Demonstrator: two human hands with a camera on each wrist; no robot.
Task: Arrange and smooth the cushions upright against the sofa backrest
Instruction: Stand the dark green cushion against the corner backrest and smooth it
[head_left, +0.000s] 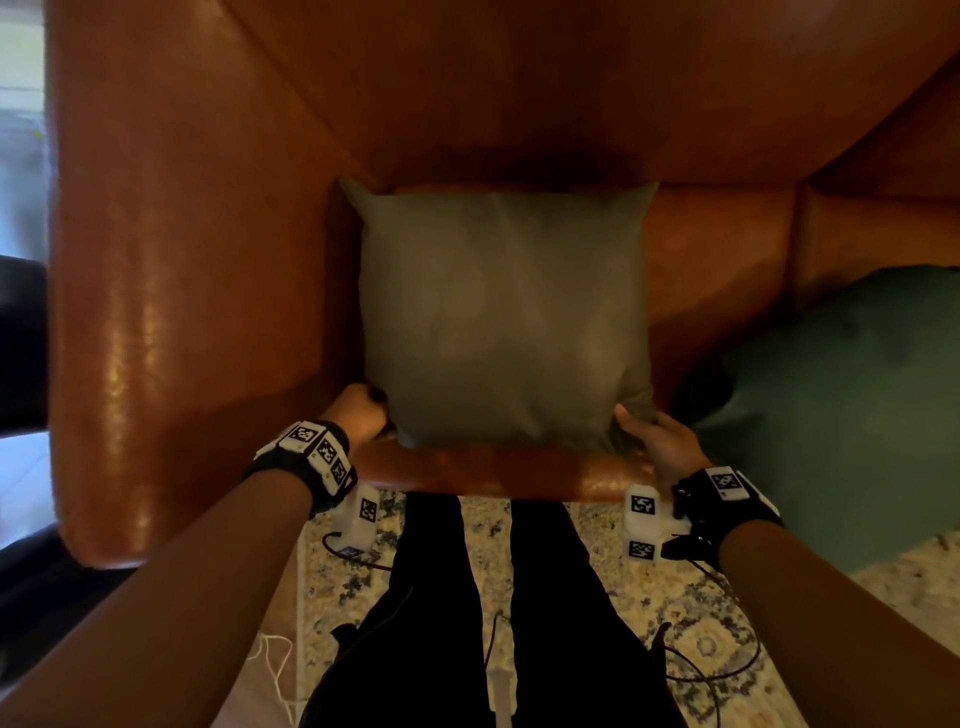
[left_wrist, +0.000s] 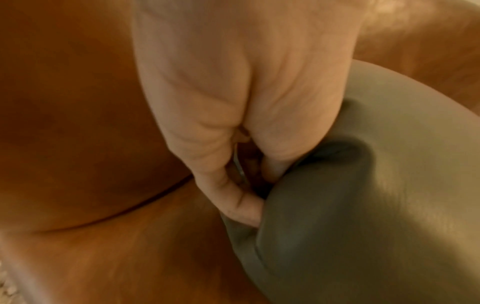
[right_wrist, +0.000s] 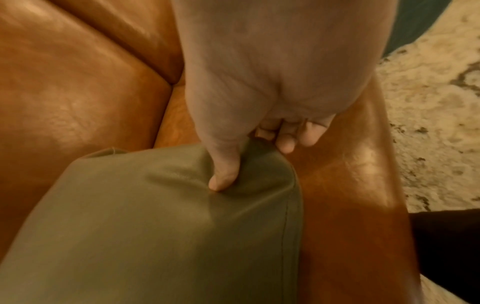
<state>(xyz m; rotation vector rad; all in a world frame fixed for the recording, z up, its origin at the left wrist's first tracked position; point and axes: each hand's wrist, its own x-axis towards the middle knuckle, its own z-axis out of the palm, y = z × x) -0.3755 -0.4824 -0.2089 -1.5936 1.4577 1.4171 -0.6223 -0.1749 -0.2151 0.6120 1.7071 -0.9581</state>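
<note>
An olive-green cushion (head_left: 504, 322) lies on the tan leather sofa seat (head_left: 717, 291), its far edge at the foot of the backrest (head_left: 519, 93). My left hand (head_left: 375, 410) grips its near-left corner, the fingers curled into the fabric (left_wrist: 363, 205). In the left wrist view that hand (left_wrist: 253, 195) digs into the cushion's edge. My right hand (head_left: 641, 428) pinches the near-right corner. In the right wrist view its thumb (right_wrist: 223, 176) presses on top of the cushion (right_wrist: 155, 226) and the other fingers curl behind the corner.
A dark teal cushion (head_left: 852, 405) slumps on the seat to the right, overhanging the front edge. The sofa's broad armrest (head_left: 156, 312) rises at the left. My legs in black trousers (head_left: 441, 597) stand on a patterned rug (head_left: 701, 623) with cables.
</note>
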